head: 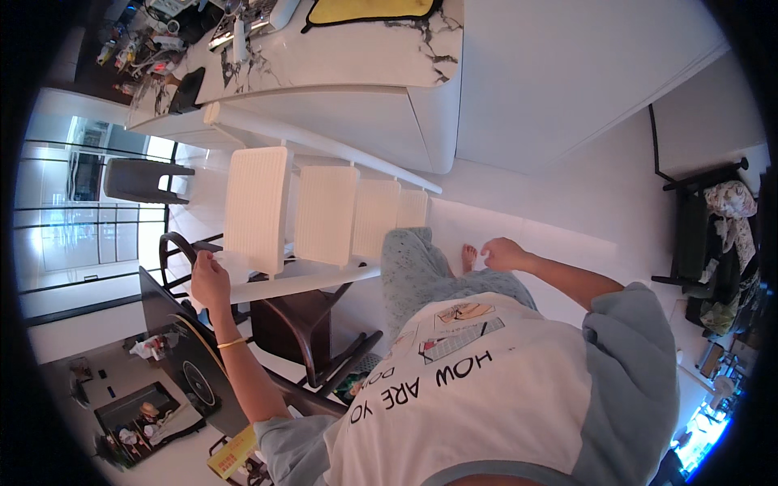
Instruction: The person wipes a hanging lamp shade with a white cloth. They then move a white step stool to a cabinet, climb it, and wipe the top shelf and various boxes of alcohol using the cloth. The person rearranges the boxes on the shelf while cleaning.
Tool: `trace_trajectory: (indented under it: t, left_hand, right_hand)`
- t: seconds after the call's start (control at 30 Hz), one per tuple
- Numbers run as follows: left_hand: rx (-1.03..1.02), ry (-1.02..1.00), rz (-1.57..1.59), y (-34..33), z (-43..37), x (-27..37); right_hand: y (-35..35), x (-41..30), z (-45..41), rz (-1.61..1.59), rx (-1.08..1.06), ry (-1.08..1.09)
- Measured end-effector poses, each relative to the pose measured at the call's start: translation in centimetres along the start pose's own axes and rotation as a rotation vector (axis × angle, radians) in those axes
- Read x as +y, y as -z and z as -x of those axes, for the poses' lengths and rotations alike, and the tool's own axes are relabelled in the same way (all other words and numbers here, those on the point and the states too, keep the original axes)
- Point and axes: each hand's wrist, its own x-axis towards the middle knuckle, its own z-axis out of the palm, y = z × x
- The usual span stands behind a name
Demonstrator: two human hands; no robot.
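Observation:
A white step ladder (258,209) with ribbed treads stands before me, beside the counter. My left hand (209,282) is closed around the upper end of its near side rail (316,284). Part of that grip is hidden by my fingers. Lower down, my left leg in patterned trousers (406,261) is at the lowest treads, and its foot is hidden. My right hand (503,254) hangs in the air over the floor, fingers loosely curled, with no object seen in it. One bare foot (468,255) shows on the pale floor beside that hand.
A marble-patterned counter (377,61) bears a yellow cloth (371,9) and kitchen items. Dark wooden chairs (292,328) and a dark round table (194,364) crowd the ladder's near side. A grey chair (143,180) stands past its top; a clothes-laden rack (711,243) is far right.

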Motion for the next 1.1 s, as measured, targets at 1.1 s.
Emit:
trace_trajectory:
  t: [1.1]
  left_hand:
    - [-0.338, 0.303, 0.152, 5.2, -1.5, -3.7]
  right_hand:
    - [36.0, -54.4, -26.2, 0.244, 0.766, 0.885]
